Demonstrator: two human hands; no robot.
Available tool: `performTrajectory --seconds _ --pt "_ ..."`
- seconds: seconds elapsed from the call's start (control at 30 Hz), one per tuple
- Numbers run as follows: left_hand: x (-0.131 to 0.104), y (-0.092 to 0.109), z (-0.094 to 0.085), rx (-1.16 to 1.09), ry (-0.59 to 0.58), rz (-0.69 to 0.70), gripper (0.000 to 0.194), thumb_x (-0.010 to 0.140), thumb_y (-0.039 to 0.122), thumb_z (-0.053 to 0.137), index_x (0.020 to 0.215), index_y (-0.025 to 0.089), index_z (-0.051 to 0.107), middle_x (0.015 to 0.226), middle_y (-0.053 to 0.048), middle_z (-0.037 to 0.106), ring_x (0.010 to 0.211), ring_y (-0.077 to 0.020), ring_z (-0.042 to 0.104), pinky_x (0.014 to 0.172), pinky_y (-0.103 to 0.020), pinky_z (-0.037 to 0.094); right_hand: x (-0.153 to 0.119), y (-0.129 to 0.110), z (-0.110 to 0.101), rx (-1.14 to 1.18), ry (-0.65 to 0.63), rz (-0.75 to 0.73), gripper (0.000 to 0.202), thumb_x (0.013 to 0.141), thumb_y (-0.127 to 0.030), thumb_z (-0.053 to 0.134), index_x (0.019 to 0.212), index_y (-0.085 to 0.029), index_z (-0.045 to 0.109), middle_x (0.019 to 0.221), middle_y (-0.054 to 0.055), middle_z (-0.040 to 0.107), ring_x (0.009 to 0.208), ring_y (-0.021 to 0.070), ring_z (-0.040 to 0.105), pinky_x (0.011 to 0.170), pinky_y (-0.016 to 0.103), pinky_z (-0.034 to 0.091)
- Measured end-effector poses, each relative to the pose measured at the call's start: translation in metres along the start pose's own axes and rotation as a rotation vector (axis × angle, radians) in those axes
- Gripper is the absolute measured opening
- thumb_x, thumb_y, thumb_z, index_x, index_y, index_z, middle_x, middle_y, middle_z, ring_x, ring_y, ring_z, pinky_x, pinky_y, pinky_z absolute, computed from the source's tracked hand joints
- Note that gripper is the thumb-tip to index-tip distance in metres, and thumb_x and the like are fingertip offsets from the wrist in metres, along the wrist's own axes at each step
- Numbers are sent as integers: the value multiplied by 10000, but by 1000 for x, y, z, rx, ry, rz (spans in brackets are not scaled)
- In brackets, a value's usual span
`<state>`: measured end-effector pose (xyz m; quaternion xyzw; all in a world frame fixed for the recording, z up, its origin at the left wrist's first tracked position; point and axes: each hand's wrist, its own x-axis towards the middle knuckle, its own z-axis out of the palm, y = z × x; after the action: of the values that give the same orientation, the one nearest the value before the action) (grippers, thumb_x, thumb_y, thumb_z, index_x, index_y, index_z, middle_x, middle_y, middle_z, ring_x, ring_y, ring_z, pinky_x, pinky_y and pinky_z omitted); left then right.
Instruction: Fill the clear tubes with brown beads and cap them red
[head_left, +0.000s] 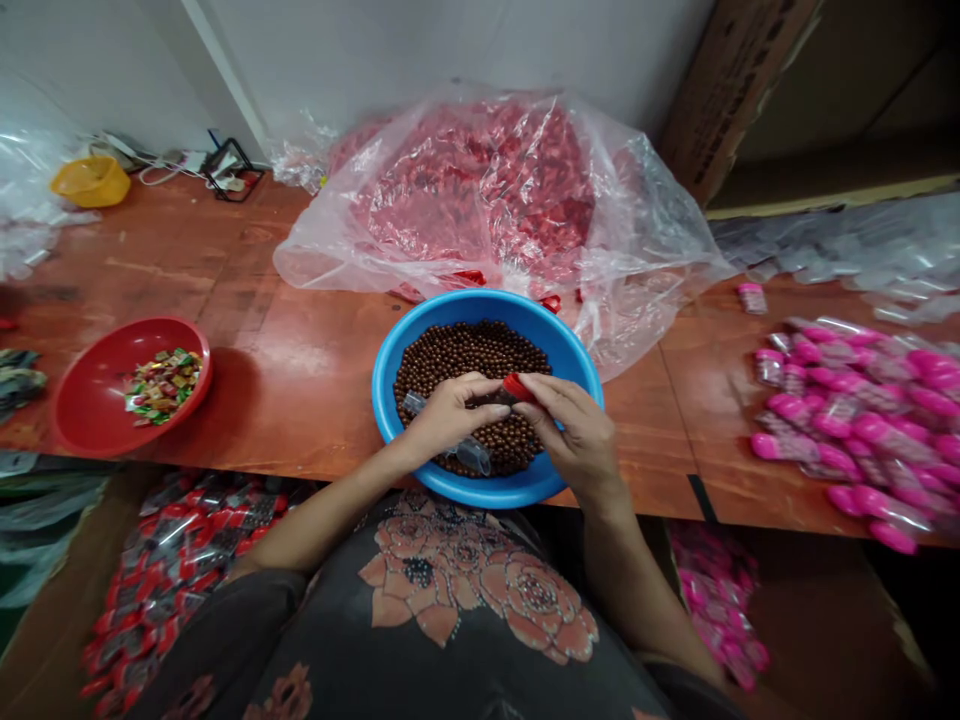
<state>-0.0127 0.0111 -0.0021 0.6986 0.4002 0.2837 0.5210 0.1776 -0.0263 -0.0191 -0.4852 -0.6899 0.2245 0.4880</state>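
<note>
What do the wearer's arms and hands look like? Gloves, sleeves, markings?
Left hand and right hand are ungloved, no watch visible. Forearms are bare; dark sleeves end near the elbows, matching the top with its pinkish-orange flowers.

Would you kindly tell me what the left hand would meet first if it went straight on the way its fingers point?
The left hand would probably first meet the small red piece held in the right hand, though depth is hard to judge here.
</note>
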Motion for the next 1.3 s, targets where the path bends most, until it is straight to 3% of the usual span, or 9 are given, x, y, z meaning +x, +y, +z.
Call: performTrajectory --seconds 0.07,0.23,0.5,0.6,0.7,0.87,1.07,1.3 --pt "-1 1 -1 -31 4 1 304 868 257 654 1155 191 728 1055 -70 702 992 -181 631 963 -354 475 2 0 1 78 30 93 299 867 -275 687 1153 -362 711 1130 2 732 1037 211 673 952 419 541" --pt "-4 2 -4 -201 -3 -46 330 853 248 661 1165 154 711 1230 -101 696 1140 -195 628 1056 -361 439 3 3 -1 450 119 400 242 944 -378 580 1169 -331 656 907 -21 708 719 113 637 690 266 550" --pt "-5 -10 1 -569 -45 -177 465 738 262 772 1184 158 686 1166 -89 717 1034 -183 666 989 -373 496 4 2 -4 528 -38 456 273 955 -466 531 1150 -316 651 769 -31 629 562 88 525 504 217 445" --pt "-6 -12 2 -579 -57 -186 472 717 227 783 1175 158 692 1163 -86 716 1054 -182 658 1024 -384 472 8 1 -6 327 -131 345 295 927 -453 587 1172 -314 672 892 -4 669 742 125 612 682 262 525" --pt "-8 -14 1 -581 -66 -193 483 720 241 786 1184 151 689 1167 -95 716 1067 -200 659 1035 -413 465 11 -1 -10 127 -163 172 305 921 -391 611 1204 -303 681 1022 30 672 960 178 630 877 340 526" --pt "-9 -13 -2 -418 -36 -117 466 766 275 751 1214 161 690 1236 -109 696 1140 -241 636 1066 -441 436 12 -5 -12 -6 -128 54 389 978 -280 525 1362 -313 576 1068 47 674 960 182 647 870 370 544" --pt "-11 -8 -5 -147 27 -7 355 809 242 686 1160 216 735 1194 -80 706 1086 -229 637 1023 -418 453 8 -8 -2 -221 -138 -183 397 966 -185 531 1342 -300 579 1074 60 666 962 181 650 838 348 565" --pt "-11 -2 -5 -203 58 1 304 834 328 680 1099 197 752 1076 -83 722 1002 -217 637 983 -395 462 1 3 10 -461 -128 -413 801 850 -399 708 1500 -150 312 1221 187 617 1126 306 604 926 488 560"
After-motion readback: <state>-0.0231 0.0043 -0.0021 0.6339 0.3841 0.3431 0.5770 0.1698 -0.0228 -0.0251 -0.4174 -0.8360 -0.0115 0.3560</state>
